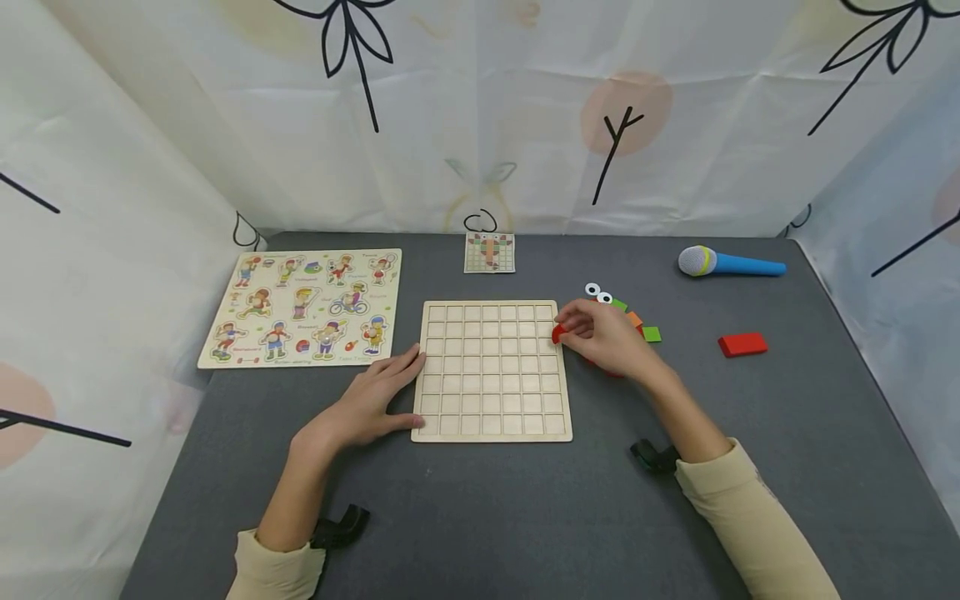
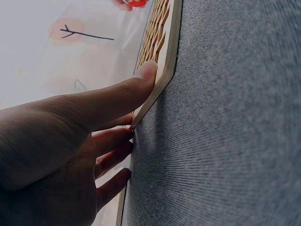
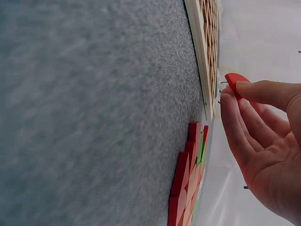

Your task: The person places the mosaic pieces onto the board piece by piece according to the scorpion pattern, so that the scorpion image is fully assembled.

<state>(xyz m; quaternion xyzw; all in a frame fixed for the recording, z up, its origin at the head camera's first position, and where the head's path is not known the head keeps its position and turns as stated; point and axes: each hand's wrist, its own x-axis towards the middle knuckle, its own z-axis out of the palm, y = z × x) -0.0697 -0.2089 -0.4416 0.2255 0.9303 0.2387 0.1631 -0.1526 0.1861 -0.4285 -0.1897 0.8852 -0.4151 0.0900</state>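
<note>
My right hand (image 1: 606, 337) pinches a small red block with a rounded edge (image 3: 236, 82) between thumb and fingertips, over the right edge of a square wooden grid board (image 1: 491, 433). In the right wrist view, that red block is held up off the table. My left hand (image 1: 375, 398) rests at the board's left side, fingers spread and fairly straight. Its thumb (image 2: 141, 77) presses the board near the front corner, while fingertips touch the edge. No pieces show in the board's squares.
Behind my right hand lie loose red, orange and green blocks (image 1: 651, 334) and two eye discs (image 1: 592, 289). Farther right are a red block (image 1: 742, 344) and a toy microphone (image 1: 750, 265). A pattern card (image 1: 490, 252) stands at the back; a picture board (image 1: 315, 308) lies left.
</note>
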